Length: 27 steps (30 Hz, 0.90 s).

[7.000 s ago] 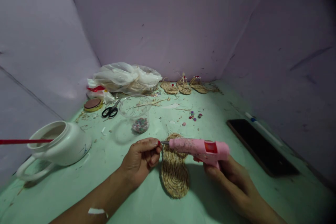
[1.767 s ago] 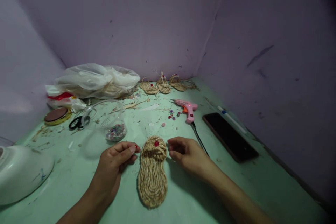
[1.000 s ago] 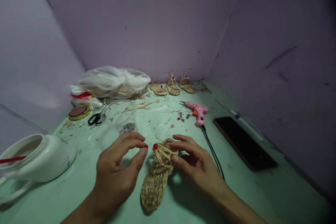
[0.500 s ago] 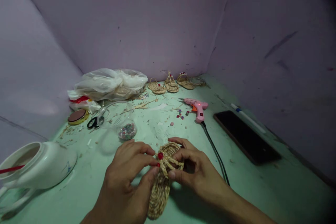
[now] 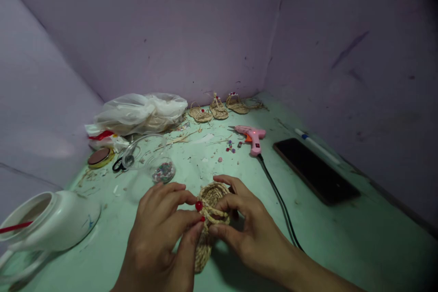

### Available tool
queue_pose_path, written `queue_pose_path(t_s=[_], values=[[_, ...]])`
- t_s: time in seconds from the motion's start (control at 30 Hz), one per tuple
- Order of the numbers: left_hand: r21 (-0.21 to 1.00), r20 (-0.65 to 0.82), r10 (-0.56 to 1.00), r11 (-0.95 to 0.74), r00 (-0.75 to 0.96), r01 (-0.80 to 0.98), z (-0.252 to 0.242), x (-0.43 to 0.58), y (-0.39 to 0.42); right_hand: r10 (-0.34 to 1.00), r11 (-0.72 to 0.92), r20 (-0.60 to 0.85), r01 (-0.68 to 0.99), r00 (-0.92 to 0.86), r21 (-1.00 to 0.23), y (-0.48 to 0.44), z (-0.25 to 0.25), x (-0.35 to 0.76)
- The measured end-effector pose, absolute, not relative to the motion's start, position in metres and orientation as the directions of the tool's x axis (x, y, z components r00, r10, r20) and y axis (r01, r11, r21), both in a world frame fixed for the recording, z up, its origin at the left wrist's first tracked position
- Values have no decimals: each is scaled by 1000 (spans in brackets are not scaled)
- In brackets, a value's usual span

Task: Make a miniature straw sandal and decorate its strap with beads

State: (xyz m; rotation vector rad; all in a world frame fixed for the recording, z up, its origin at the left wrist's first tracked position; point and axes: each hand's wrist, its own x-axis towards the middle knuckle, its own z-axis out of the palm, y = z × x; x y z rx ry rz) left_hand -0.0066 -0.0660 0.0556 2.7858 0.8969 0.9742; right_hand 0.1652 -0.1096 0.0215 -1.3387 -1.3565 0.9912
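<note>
A small woven straw sandal (image 5: 202, 255) stands tilted between my hands, near the front of the table. My right hand (image 5: 246, 223) grips its toe end and braided straps, thumb on the near side and fingers around the far side. A larger red bead (image 5: 199, 205) sits on the straps. Just below it, my left hand (image 5: 167, 228) pinches a smaller red bead (image 5: 202, 219) between thumb and index finger, against the strap. Part of the sandal is hidden behind my left hand.
Beyond my hands lie a pink glue gun (image 5: 251, 137) with a black cord, loose beads (image 5: 231, 147) and a bead container (image 5: 164, 172). A phone (image 5: 316, 171) lies right, a white pitcher (image 5: 73, 219) left. Finished-looking straw sandals (image 5: 219, 110) and a plastic bag (image 5: 143, 112) line the wall.
The view has shifted slightly. The sandal has tipped a little in my right hand, its heel now more covered by my left hand. My left fingers stay pinched on the small red bead.
</note>
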Motion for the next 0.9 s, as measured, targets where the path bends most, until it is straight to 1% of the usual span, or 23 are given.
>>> queue_pose_path(t_s=[0.17, 0.43, 0.67, 0.9], values=[[212, 557, 530, -835, 639, 508, 57, -5, -68, 994, 87, 100, 234, 45, -968, -110, 20, 165], [209, 567, 532, -831, 629, 515, 54, -2, -66, 992, 110, 121, 241, 31, -964, -110, 19, 164], [186, 559, 517, -840, 648, 510, 55, -3, -66, 993, 104, 114, 253, 28, -962, -111, 18, 165], [201, 543, 540, -827, 643, 526, 55, -1, -63, 990, 131, 139, 266, 9, -955, -112, 16, 164]])
